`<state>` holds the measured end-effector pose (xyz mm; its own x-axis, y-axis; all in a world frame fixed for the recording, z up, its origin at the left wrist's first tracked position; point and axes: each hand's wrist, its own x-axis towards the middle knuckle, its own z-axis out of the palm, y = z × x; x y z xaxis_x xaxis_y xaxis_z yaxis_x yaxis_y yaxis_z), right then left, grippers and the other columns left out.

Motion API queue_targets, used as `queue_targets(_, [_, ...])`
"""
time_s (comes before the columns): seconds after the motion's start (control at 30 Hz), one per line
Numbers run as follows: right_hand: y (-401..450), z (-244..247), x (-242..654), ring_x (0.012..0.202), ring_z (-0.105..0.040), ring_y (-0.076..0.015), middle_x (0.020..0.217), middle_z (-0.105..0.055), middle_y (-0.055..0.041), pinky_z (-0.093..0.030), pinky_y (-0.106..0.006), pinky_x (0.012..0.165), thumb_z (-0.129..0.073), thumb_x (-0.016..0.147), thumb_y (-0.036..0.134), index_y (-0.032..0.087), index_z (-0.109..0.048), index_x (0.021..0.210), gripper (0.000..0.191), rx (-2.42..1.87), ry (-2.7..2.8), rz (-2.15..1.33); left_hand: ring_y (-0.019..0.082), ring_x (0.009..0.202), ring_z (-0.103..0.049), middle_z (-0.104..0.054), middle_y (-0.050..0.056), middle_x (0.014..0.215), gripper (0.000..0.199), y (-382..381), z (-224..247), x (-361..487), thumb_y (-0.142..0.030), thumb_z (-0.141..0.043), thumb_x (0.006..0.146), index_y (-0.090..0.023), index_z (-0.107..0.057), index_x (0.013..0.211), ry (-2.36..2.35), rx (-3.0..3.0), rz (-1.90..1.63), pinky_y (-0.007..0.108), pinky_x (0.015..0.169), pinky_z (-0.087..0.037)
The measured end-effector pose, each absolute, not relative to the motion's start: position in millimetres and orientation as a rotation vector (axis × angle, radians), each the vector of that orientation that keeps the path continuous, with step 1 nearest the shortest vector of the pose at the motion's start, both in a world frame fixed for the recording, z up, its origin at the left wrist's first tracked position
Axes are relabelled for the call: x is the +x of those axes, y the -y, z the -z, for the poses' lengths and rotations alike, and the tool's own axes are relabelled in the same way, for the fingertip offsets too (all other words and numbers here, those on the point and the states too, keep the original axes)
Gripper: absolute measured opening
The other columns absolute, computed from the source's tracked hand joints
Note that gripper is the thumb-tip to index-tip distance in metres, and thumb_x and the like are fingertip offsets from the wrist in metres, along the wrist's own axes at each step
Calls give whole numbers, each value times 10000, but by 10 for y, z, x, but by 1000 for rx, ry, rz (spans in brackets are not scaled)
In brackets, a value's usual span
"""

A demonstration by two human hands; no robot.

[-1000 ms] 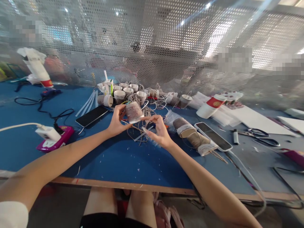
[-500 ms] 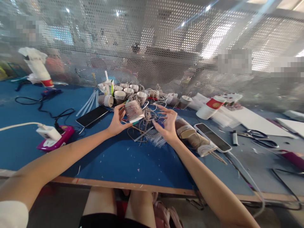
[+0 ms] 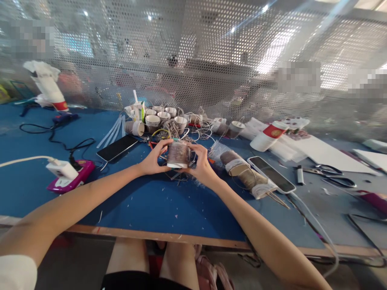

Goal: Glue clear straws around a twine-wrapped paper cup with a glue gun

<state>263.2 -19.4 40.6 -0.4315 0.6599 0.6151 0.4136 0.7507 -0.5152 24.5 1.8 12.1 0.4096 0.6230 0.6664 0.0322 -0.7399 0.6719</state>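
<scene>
A small cup wrapped in grey-brown cord (image 3: 177, 154) is held above the blue table, its white rim facing down. My left hand (image 3: 155, 158) grips its left side, thumb low and fingers at the top. On the right side, my right hand (image 3: 199, 162) has its fingers and thumb around the same cup. Behind and below it lies a tangle of cord (image 3: 171, 128), partly hidden by the hands. White thin strips (image 3: 219, 150) lie just to the right of the hands.
Several cord-wrapped cups (image 3: 152, 121) stand at the back. A black phone (image 3: 117, 148) lies left; a second phone (image 3: 271, 174), a red-and-white paper cup (image 3: 268, 136) and scissors (image 3: 329, 170) are right. A purple power strip (image 3: 72, 177) sits at the left, near cables.
The wrapped cup has moved slightly right and down and is more upright. My right hand, apart from it before, has moved left and closed on it.
</scene>
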Motion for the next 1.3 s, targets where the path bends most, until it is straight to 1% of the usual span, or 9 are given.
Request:
queue_targets(0.13, [160, -418, 2667, 1415, -390, -428, 1487, -400, -212, -316, -691, 1141, -875, 625, 585, 258, -346, 1364, 966, -843, 2082, -213, 316, 1325, -526, -502, 147, 1365, 719, 5, -157, 253, -495, -771, 769, -257, -463, 1373, -708, 2180, -1451, 492, 1052, -543])
queue_targets(0.23, [9, -433, 2919, 1403, -337, -488, 1424, -412, -215, -282, -728, 1126, -924, 510, 583, 227, -463, 1239, 933, -1021, 1909, -116, 307, 1323, -497, -445, 150, 1362, 731, -77, -99, 271, -485, -800, 751, -242, -422, 1328, -829, 2077, -1792, 468, 1033, -545])
queue_targets(0.4, [-118, -556, 3253, 1193, -490, -516, 1149, -555, -190, -385, -692, 990, -941, 399, 492, 168, -537, 996, 791, -1614, 1860, -242, 300, 1342, -470, -369, 152, 1384, 783, -216, -22, 267, -495, -803, 752, -250, -320, 1319, -982, 1889, -2117, 495, 1090, -491])
queue_targets(0.57, [132, -791, 2958, 1160, -550, -457, 1215, -571, -301, -434, -518, 944, -717, 734, 367, 0, -557, 1171, 592, -2210, 2093, -112, 299, 1376, -454, -347, 150, 1409, 786, -227, -39, 243, -509, -805, 747, -254, -311, 1302, -1091, 1886, -2158, 480, 1124, -467])
queue_targets(0.7, [205, -884, 2840, 1156, -555, -432, 1128, -623, -322, -397, -536, 1004, -582, 843, 281, -53, -610, 1100, 422, -2136, 2054, 115, 303, 1352, -474, -384, 146, 1379, 808, -240, -12, 246, -561, -787, 746, -257, -301, 1315, -1064, 1825, -2135, 517, 1139, -442])
queue_targets(0.8, [186, -912, 2876, 1075, -611, -390, 1038, -674, -275, -445, -532, 976, -531, 856, 267, 28, -662, 975, 298, -1889, 1828, 123, 318, 1352, -472, -411, 142, 1353, 845, -251, 7, 248, -571, -814, 707, -253, -315, 1311, -1100, 1766, -2100, 546, 1158, -411])
queue_targets(0.9, [227, -926, 2857, 673, -660, -271, 699, -687, -116, -551, -424, 690, -512, 883, 435, 171, -656, 760, 325, -1547, 1608, -288, 317, 1334, -495, -452, 130, 1312, 866, -242, -2, 259, -539, -853, 667, -251, -336, 1299, -1087, 1752, -2060, 544, 1157, -412])
queue_targets(1.03, [405, -908, 2671, 333, -469, -139, 412, -527, 15, -438, -298, 387, -689, 750, 623, 219, -584, 604, 443, -1189, 1471, -755, 296, 1279, -547, -503, 110, 1262, 810, -213, -21, 283, -456, -861, 674, -253, -367, 1282, -1021, 1774, -1987, 527, 1122, -456])
queue_targets(1.3, [623, -863, 2419, 301, -449, -94, 469, -553, 34, -415, -264, 315, -818, 613, 473, 193, -601, 612, 354, -1187, 1500, -979, 298, 1231, -572, -506, 128, 1293, 849, -187, -4, 283, -272, -865, 613, -232, -378, 1308, -1093, 1786, -1961, 493, 1055, -514])
